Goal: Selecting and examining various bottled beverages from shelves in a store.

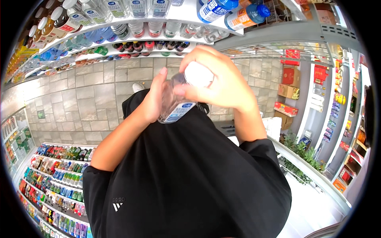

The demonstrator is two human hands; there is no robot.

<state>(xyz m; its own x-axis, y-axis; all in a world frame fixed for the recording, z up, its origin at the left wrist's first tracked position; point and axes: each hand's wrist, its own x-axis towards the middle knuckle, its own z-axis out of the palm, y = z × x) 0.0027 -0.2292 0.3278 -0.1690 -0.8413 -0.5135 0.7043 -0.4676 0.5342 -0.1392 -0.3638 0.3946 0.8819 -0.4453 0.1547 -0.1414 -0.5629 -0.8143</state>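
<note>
A clear plastic bottle [178, 112] with a white cap and a blue-and-white label is tilted in front of my chest, its cap up and to the right. My right hand [220, 77] curls round the bottle's top, with fingers and thumb on either side of the white cap [198, 74]. Against the bottle's left side lies my left hand [156, 97], gripping the body lower down. Some of its fingers are hidden behind the bottle. Whether the cap is loose or tight I cannot tell.
Ahead, shelves [180, 15] hold rows of bottles, two larger blue-capped bottles [246, 17] among them. More stocked shelves [55, 186] stand at lower left. On the right are cartons [291, 77], packaged goods and green plants [301, 152]. Stone-look tiles [95, 85] cover the floor.
</note>
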